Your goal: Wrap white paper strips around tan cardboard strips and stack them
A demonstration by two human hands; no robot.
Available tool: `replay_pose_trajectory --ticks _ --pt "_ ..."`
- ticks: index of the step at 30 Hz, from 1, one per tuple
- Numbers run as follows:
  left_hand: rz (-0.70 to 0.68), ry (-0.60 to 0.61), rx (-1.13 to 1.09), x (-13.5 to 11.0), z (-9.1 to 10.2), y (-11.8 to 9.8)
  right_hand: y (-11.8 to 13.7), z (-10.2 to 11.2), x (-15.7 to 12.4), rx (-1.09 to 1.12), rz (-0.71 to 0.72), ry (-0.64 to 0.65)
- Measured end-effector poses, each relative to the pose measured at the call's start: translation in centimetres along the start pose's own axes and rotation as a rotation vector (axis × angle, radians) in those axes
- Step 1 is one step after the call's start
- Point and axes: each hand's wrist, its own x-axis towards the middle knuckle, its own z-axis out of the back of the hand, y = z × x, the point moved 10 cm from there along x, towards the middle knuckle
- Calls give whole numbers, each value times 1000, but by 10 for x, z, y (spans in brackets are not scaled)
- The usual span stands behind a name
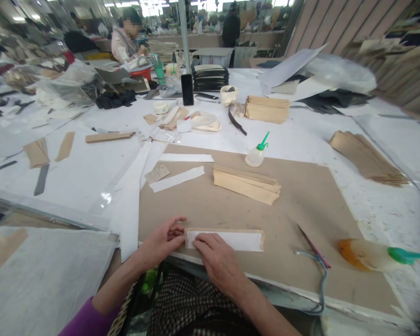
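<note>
A white-covered worktop (pixel 303 135) carries a flat brown sheet (pixel 301 196). On the sheet lie a white-faced tan strip (pixel 245 241), a stack of tan pieces (pixel 244 184) and two white strips (pixel 178 179); a green-tipped bottle (pixel 369 255) lies across its right edge. Farther right, a fanned tan pile (pixel 367 157) rests directly on the worktop.

The white strip (pixel 247 241) looks like matt paper, the brown board (pixel 196 205) matt and smooth, the larger bottle (pixel 373 255) translucent plastic.
</note>
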Motion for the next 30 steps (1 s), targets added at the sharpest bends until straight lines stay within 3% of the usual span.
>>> replay_pose_trajectory --ticks 5,12,17,22,30 --pt "-268 -180 287 -15 -3 -12 -5 9 -1 79 10 -6" --pt "-282 -487 436 -34 3 -10 -1 7 3 20 149 210" --pt "-356 -454 539 -44 -10 -19 4 4 8 -61 233 295" --pt "-393 -466 528 -51 -12 -14 10 0 13 -125 281 337" --pt "-444 -478 582 -65 -16 -9 10 4 8 -78 239 292"
